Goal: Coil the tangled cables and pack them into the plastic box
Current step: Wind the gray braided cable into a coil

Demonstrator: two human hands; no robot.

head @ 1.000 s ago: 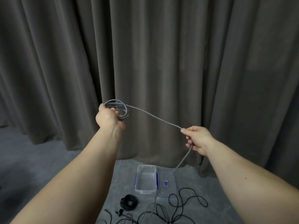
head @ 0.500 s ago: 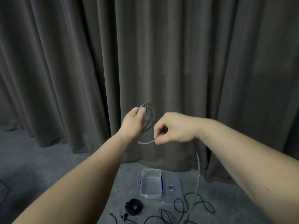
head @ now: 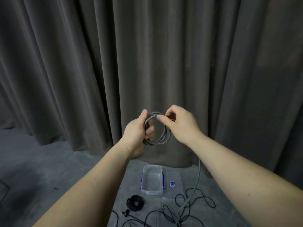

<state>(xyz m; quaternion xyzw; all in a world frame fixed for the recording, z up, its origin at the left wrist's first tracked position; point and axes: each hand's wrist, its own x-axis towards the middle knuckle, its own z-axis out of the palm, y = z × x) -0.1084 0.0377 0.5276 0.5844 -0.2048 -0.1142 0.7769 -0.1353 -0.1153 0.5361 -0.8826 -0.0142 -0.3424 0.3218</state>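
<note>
My left hand (head: pixel 136 133) grips the grey braided cable (head: pixel 161 140) coil, fingers curled round its left side. My right hand (head: pixel 179 124) pinches the coil's top between thumb and forefinger. The cable's loose tail hangs to the floor (head: pixel 49 174). Below, the plastic box (head: pixel 152 192) stands open, lid (head: pixel 173 191) beside it, a coiled black cable (head: pixel 135 204) and loose black cables (head: pixel 196 204) nearby.

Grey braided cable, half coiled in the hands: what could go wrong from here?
The grey cable's free tail hangs down into the loose black cable on the floor, so pulling up more may snag or drag it. The left hand grips only one side of the coil while the right hand pinches the top; loops could spring apart.
</note>
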